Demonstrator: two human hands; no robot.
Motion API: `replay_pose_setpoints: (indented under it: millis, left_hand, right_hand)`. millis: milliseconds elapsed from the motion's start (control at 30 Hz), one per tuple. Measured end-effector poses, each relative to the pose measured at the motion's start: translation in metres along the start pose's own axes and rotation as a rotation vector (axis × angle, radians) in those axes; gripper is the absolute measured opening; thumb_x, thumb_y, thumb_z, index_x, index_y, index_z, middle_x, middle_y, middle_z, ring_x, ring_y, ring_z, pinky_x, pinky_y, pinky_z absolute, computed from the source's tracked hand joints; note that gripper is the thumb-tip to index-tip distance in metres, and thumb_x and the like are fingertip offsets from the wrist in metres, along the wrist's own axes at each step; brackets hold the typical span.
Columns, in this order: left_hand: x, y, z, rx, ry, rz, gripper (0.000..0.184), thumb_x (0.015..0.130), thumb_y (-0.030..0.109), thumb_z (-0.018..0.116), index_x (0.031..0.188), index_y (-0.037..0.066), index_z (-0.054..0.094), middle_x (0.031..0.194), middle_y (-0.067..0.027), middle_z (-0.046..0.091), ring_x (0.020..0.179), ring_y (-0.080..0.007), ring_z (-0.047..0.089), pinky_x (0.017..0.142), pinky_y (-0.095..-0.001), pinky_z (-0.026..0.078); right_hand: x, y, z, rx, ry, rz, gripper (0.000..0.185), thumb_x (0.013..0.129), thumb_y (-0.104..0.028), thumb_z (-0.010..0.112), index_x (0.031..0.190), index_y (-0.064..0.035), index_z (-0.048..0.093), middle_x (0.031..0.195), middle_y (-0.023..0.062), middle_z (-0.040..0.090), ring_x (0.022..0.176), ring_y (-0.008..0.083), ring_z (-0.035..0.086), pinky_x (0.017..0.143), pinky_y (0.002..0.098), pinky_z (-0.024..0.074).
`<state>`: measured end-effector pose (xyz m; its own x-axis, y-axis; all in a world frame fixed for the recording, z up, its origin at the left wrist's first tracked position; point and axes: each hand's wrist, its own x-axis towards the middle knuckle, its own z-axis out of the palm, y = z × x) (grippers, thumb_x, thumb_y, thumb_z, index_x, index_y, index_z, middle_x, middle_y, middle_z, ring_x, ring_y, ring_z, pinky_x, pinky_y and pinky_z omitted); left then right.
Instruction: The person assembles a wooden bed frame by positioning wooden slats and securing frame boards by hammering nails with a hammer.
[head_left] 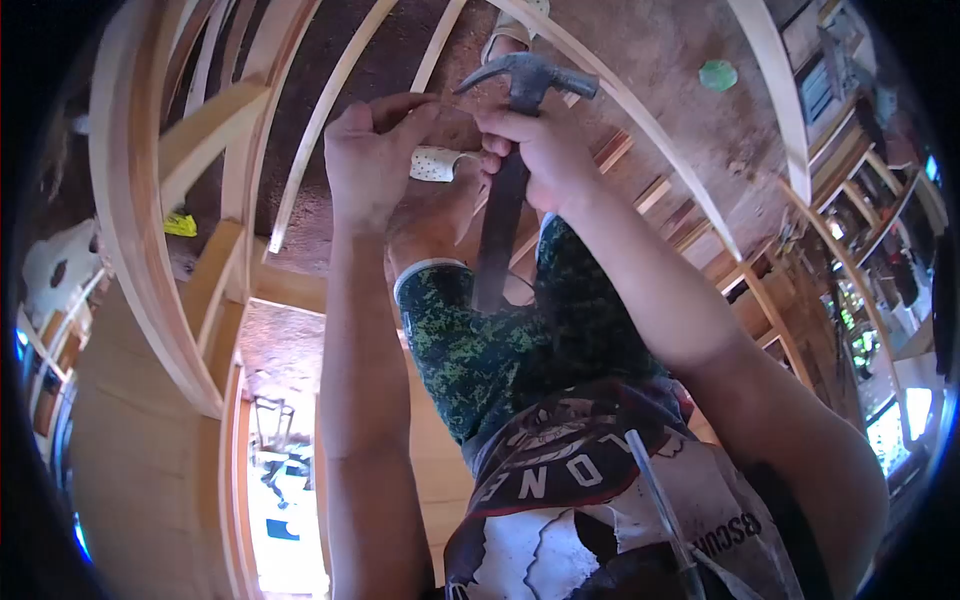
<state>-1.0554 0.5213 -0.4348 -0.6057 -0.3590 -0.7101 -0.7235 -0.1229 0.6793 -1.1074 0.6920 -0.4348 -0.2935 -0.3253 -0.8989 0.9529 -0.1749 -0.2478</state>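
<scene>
A claw hammer (505, 200) hangs in my right hand (545, 150), its metal head up near the top of the view and its dark handle pointing down toward my lap. The fingers of that hand are closed around the handle just below the head, with the thumb and forefinger reaching left. My left hand (380, 150) is raised at about the same height, thumb and forefinger pinched together. Something thin and faint seems to stretch between the fingertips of both hands; it is too small to name.
Curved wooden strips (650, 120) arch around me, and a wooden frame (210, 130) rises on the left. Wood pieces (650, 195) lie on the dirt floor (660, 50). A green scrap (717, 74) and a yellow packet (180, 224) lie farther off.
</scene>
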Motion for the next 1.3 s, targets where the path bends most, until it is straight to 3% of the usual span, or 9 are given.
replay_pose_setpoints:
  millis: [233, 300, 367, 567, 700, 733, 967, 1200, 1300]
  left_hand:
    - [0.089, 0.072, 0.079, 0.253, -0.466, 0.286, 0.016, 0.082, 0.004, 0.072, 0.098, 0.002, 0.075, 0.084, -0.0033, 0.071, 0.077, -0.0065, 0.062, 0.070, -0.0197, 0.049]
    - [0.110, 0.091, 0.109, 0.173, -0.524, 0.068, 0.015, 0.083, 0.004, 0.071, 0.097, 0.002, 0.075, 0.084, -0.0029, 0.071, 0.078, -0.0064, 0.062, 0.070, -0.0201, 0.050]
    - [0.131, 0.108, 0.134, 0.316, -0.556, 0.149, 0.014, 0.083, 0.005, 0.071, 0.097, 0.002, 0.074, 0.086, -0.0038, 0.072, 0.078, -0.0071, 0.063, 0.071, -0.0207, 0.051]
    - [0.176, 0.153, 0.178, 0.363, -0.716, 0.415, 0.014, 0.080, 0.005, 0.073, 0.093, 0.003, 0.074, 0.088, -0.0063, 0.073, 0.075, -0.0077, 0.064, 0.067, -0.0217, 0.051]
    - [0.217, 0.178, 0.204, 0.800, -0.800, 0.840, 0.013, 0.082, 0.013, 0.066, 0.092, 0.007, 0.072, 0.084, -0.0116, 0.070, 0.078, -0.0261, 0.067, 0.072, -0.0343, 0.053]
    - [0.230, 0.181, 0.211, 0.843, -0.859, 0.775, 0.014, 0.083, 0.016, 0.063, 0.093, 0.009, 0.071, 0.084, -0.0110, 0.069, 0.081, -0.0309, 0.066, 0.075, -0.0394, 0.052]
    - [0.290, 0.221, 0.278, 1.351, -1.057, 1.049, 0.019, 0.082, 0.016, 0.056, 0.086, 0.015, 0.075, 0.083, -0.0116, 0.070, 0.084, -0.0292, 0.067, 0.075, -0.0418, 0.054]
    - [0.334, 0.212, 0.279, 1.230, -1.510, 1.296, 0.014, 0.082, 0.020, 0.064, 0.092, 0.013, 0.071, 0.083, -0.0077, 0.067, 0.082, -0.0281, 0.065, 0.073, -0.0401, 0.052]
    - [0.357, 0.208, 0.231, 1.269, -1.204, 1.017, 0.015, 0.082, 0.021, 0.065, 0.091, 0.011, 0.072, 0.083, -0.0074, 0.068, 0.082, -0.0276, 0.066, 0.073, -0.0390, 0.052]
  right_hand:
    - [0.034, -0.085, -0.081, 0.352, -0.163, 0.264, 0.021, 0.090, -0.024, 0.063, 0.076, -0.0155, 0.050, 0.061, -0.0077, 0.041, 0.057, 0.0091, 0.044, 0.058, 0.0288, 0.0388]
    - [0.046, -0.111, -0.103, 0.460, -0.169, 0.315, 0.021, 0.093, -0.023, 0.061, 0.077, -0.0166, 0.049, 0.061, -0.0081, 0.041, 0.057, 0.0087, 0.044, 0.059, 0.0285, 0.0390]
    - [0.056, -0.136, -0.119, 0.593, -0.144, 0.416, 0.017, 0.095, -0.021, 0.059, 0.080, -0.0169, 0.050, 0.061, -0.0079, 0.042, 0.056, 0.0084, 0.046, 0.057, 0.0284, 0.0410]
    - [0.077, -0.198, -0.130, 0.681, -0.117, 0.391, 0.010, 0.093, -0.018, 0.060, 0.097, -0.0086, 0.060, 0.061, -0.0081, 0.046, 0.053, 0.0080, 0.048, 0.053, 0.0290, 0.0427]
    - [0.109, -0.207, -0.138, 0.709, -0.136, 0.349, 0.012, 0.092, -0.018, 0.059, 0.094, -0.0065, 0.058, 0.061, -0.0078, 0.045, 0.053, 0.0084, 0.049, 0.054, 0.0296, 0.0448]
    - [0.120, -0.208, -0.139, 0.720, -0.134, 0.313, 0.011, 0.092, -0.018, 0.058, 0.092, -0.0067, 0.057, 0.060, -0.0073, 0.045, 0.053, 0.0089, 0.049, 0.055, 0.0301, 0.0455]
    - [0.165, -0.227, -0.151, 0.816, -0.102, 0.181, 0.020, 0.095, -0.021, 0.055, 0.081, -0.0069, 0.053, 0.057, -0.0053, 0.047, 0.049, 0.0105, 0.053, 0.054, 0.0356, 0.0543]
    - [0.202, -0.212, -0.145, 0.711, -0.049, 0.121, 0.015, 0.093, -0.021, 0.061, 0.085, -0.0091, 0.054, 0.059, -0.0047, 0.048, 0.051, 0.0079, 0.052, 0.052, 0.0304, 0.0494]
    - [0.236, -0.213, -0.114, 0.691, -0.064, 0.076, 0.014, 0.092, -0.020, 0.062, 0.085, -0.0104, 0.054, 0.062, -0.0038, 0.049, 0.053, 0.0088, 0.051, 0.050, 0.0293, 0.0459]
